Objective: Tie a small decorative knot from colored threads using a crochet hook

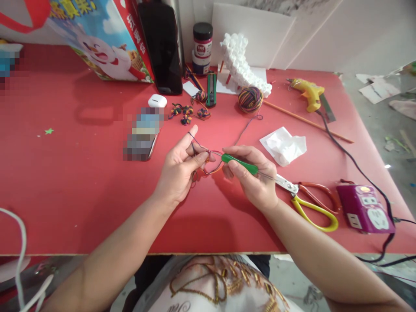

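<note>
I've got the left hand (178, 162) pinching the yarn (212, 172), finger raised, probably for tension; the right hand (256, 173) wraps the green-handled hook (240, 164), tip by that yarn; the yarn ball (250, 99) sits beyond on the counter (97, 190), presumably feeding freely.

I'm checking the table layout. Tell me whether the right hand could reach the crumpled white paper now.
Probably yes: the right hand is close to the crumpled white paper and nothing visible stands between, though it holds the green-handled tool.
</note>
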Demonstrator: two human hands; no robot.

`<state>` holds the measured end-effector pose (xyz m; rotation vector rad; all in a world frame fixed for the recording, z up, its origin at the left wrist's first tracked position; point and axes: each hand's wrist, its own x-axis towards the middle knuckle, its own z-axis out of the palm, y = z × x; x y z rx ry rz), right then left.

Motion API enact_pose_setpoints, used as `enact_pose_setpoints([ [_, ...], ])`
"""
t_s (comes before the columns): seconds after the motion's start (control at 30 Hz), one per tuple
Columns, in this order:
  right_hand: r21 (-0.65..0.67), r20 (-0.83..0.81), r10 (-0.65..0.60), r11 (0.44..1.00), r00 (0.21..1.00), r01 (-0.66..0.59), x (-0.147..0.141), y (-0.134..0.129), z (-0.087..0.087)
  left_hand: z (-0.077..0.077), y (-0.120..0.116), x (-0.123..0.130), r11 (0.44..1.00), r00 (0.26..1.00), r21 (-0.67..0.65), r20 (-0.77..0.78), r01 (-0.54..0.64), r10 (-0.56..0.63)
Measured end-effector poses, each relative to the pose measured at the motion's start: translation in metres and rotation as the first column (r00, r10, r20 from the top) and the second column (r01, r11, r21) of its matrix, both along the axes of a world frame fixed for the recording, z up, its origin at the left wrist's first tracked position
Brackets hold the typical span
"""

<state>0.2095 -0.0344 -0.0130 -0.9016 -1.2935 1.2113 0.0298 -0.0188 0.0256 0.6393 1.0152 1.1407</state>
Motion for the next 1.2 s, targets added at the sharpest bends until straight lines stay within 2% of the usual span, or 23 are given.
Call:
enact_pose_setpoints([
  [0.17,0.011,-0.014,0.000,1.000,1.000,0.000,0.000,0.001,-0.001,0.000,0.001,0.001,0.999,1.000,0.024,-0.001,-0.024,0.024],
  [0.27,0.034,0.031,-0.021,0.999,0.999,0.020,-0.001,0.000,0.002,-0.001,0.000,0.001,0.999,1.000,0.025,-0.009,-0.026,0.026],
  [0.43,0.204,0.187,-0.067,0.979,0.980,0.028,-0.005,-0.002,0.009,-0.004,-0.005,0.007,0.997,0.999,0.072,-0.035,-0.030,0.032],
  [0.6,0.471,0.401,-0.255,0.881,0.880,0.040,-0.012,-0.001,0.008,-0.007,-0.009,0.013,0.993,0.998,0.103,-0.043,-0.051,0.055],
  [0.7,0.573,0.402,-0.306,0.819,0.863,0.024,-0.013,0.001,0.006,-0.004,-0.007,0.011,0.998,0.999,0.052,-0.009,-0.037,0.038],
  [0.77,0.610,0.378,-0.285,0.792,0.881,-0.006,-0.011,0.002,0.004,-0.001,-0.005,0.009,1.000,0.999,0.026,0.037,0.008,-0.009],
  [0.83,0.597,0.346,-0.227,0.802,0.910,-0.026,-0.007,0.003,0.003,0.002,-0.003,0.006,0.999,0.994,0.012,0.094,0.047,-0.048],
  [0.97,0.426,0.255,-0.098,0.905,0.962,-0.021,-0.002,0.002,0.003,0.003,-0.003,0.003,0.998,0.987,0.002,0.144,0.067,-0.066],
  [1.03,0.365,0.228,-0.082,0.931,0.970,-0.007,-0.003,0.001,0.004,0.001,-0.004,0.003,0.998,0.990,0.023,0.129,0.059,-0.062],
  [1.13,0.383,0.288,-0.141,0.924,0.947,0.021,-0.008,0.000,0.004,-0.001,-0.006,0.006,0.997,0.997,0.076,0.072,0.031,-0.036],
  [1.2,0.485,0.361,-0.224,0.874,0.905,0.023,-0.011,0.000,0.004,-0.002,-0.006,0.008,0.997,0.999,0.077,0.047,0.007,-0.011],
])
